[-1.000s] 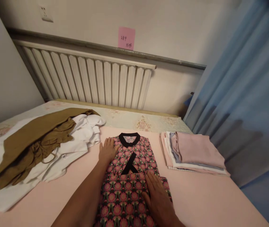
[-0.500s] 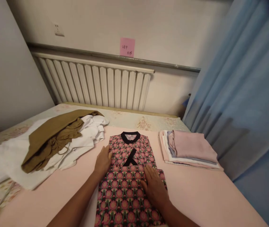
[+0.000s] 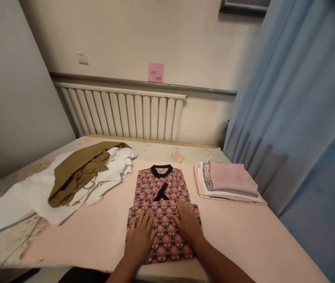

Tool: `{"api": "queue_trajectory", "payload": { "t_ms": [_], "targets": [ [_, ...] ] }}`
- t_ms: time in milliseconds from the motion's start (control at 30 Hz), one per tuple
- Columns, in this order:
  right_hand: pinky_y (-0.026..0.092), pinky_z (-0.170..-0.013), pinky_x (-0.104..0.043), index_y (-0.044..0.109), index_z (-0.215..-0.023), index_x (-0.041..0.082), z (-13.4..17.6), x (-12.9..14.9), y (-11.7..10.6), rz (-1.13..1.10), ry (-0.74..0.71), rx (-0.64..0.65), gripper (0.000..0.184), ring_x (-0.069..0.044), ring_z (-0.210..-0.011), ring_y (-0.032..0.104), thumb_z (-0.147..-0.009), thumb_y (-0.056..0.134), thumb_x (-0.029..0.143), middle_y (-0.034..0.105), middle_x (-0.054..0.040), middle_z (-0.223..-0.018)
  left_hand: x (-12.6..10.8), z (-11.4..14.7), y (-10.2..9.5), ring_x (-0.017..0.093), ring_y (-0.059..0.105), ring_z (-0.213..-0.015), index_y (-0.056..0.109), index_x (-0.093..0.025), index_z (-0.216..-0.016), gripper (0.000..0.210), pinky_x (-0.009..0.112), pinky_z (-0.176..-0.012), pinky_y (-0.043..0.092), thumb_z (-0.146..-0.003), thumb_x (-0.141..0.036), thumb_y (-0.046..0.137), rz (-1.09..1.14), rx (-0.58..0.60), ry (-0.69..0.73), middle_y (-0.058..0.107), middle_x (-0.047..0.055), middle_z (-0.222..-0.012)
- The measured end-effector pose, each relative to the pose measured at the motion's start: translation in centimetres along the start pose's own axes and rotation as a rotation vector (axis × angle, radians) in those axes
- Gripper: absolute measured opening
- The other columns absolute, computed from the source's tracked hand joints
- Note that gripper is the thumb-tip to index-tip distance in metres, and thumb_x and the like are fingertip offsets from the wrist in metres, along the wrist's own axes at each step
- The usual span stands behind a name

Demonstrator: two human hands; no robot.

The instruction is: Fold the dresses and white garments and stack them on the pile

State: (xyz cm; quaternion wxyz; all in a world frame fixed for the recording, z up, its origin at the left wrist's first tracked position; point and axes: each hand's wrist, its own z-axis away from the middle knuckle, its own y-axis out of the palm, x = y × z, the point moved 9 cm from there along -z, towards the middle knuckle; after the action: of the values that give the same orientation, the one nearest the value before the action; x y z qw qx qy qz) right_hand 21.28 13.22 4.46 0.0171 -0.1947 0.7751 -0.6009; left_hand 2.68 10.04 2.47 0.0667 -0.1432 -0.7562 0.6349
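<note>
1. Taking the middle of the printed shirt (image 3: 163, 236) as the centre of the clock, the left hand (image 3: 139, 237) is at about 8 o'clock. It rests on the folded lower part with the palm down and the fingers spread; it grasps nothing.
2. The right hand (image 3: 188, 225), between 3 and 4 o'clock, lies on the same folded part, also flattened, and does not pinch the fabric.
3. The shirt lies face up in front of the person, on the pink cloth (image 3: 81, 239), with its black collar (image 3: 161, 171) at 12 o'clock. I judge it light, soft and thin, perhaps a little slippery, not fragile but easy to crease. The better hold would be at both side edges of the folded part, with all layers together; one layer alone could pull the fold out of shape.
4. At about 2 o'clock, well apart from the shirt, is the folded stack (image 3: 232, 177).
5. At about 10 o'clock, the brown garment (image 3: 76, 171) lies loosely over white clothing (image 3: 110, 179).
6. Farther, toward 11 o'clock, the radiator (image 3: 126, 112) stands against the wall.
</note>
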Motion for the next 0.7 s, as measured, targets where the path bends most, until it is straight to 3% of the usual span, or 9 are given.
{"api": "queue_trajectory", "payload": {
  "t_ms": [467,700],
  "targets": [
    [0.027,-0.116,-0.046,0.049,-0.138,0.009,0.2,0.5,-0.9,-0.029,0.039,0.016,0.052,-0.027,-0.137,0.039,-0.093,0.047,0.034,0.047,-0.015,-0.145,-0.3,0.6,-1.9,0.03,0.032,-0.142,0.047,-0.028,-0.142,0.05,0.055,-0.113,0.026,-0.094,-0.04,0.039,0.001,-0.032,-0.009,0.04,0.004,-0.153],
    [0.026,-0.117,-0.046,0.044,-0.142,0.015,3.9,8.0,-1.5,-0.083,-0.195,-0.043,0.053,-0.024,-0.141,0.033,-0.094,0.05,0.036,0.043,-0.01,-0.149,-0.2,0.7,-1.7,0.029,0.03,-0.143,0.045,-0.027,-0.143,0.051,0.054,-0.113,0.025,-0.094,-0.038,0.038,0.007,-0.059,0.005,0.039,0.005,-0.153]
  ]
}}
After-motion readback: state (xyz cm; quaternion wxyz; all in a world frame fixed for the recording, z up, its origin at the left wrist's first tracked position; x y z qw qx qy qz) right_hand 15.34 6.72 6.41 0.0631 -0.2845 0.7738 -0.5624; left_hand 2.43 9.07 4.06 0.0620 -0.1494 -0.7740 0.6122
